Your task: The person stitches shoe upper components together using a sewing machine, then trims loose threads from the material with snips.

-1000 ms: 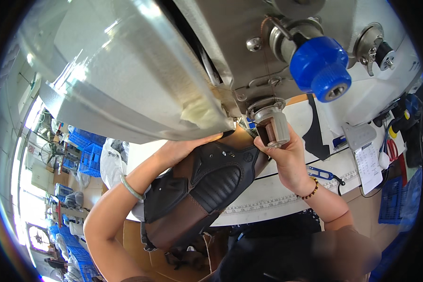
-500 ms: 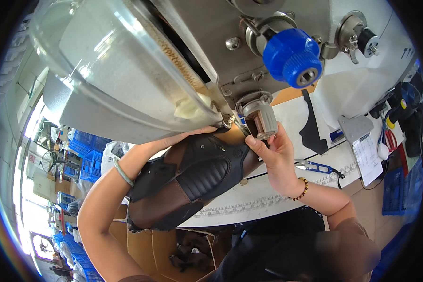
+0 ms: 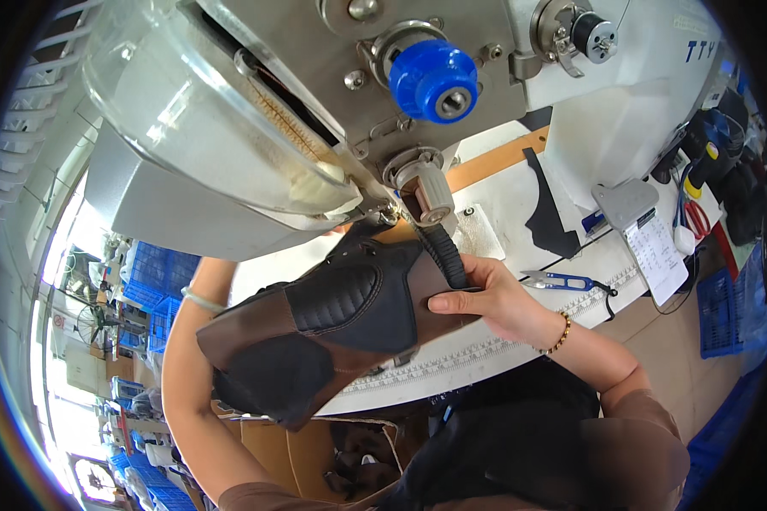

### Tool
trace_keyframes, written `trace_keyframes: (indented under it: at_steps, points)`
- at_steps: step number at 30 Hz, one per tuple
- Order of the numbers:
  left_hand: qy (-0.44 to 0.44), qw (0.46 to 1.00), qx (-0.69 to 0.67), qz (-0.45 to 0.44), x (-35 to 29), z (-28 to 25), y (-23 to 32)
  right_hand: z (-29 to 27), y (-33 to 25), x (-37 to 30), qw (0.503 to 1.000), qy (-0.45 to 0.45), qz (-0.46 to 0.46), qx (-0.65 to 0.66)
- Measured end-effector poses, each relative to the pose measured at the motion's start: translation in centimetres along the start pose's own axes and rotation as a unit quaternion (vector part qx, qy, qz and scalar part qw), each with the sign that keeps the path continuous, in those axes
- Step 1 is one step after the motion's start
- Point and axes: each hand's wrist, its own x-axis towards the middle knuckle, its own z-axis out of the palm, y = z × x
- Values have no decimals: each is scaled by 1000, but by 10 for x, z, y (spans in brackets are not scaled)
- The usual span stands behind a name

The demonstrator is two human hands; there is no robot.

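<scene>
Extending left from right grip [image 3: 501, 300], leather piece [image 3: 362, 319]

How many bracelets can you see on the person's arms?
2: a pale bangle on the left arm and a beaded bracelet on the right arm. Any others could be hidden.

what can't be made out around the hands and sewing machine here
In the head view:
- Left hand: mostly hidden by the sewing machine and leather piece.
- Right hand: some fingertips hidden by the leather piece.
- Sewing machine: top cut off by the upper edge.
- Paper slip: writing too small.
</scene>
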Motion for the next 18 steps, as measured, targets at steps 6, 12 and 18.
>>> trace_keyframes:
  at_steps: [6, 12, 18]
  points:
    - [163, 979, -35, -117, -87, -76, -4, 21, 25, 6, 992, 69, -21, 108]
    - [555, 815, 168, -20, -166, -1, 65, 4, 54, 21, 994, 47, -99, -19]
    - [254, 826, 478, 160, -136, 135, 104, 2, 45, 19, 992, 15, -113, -56]
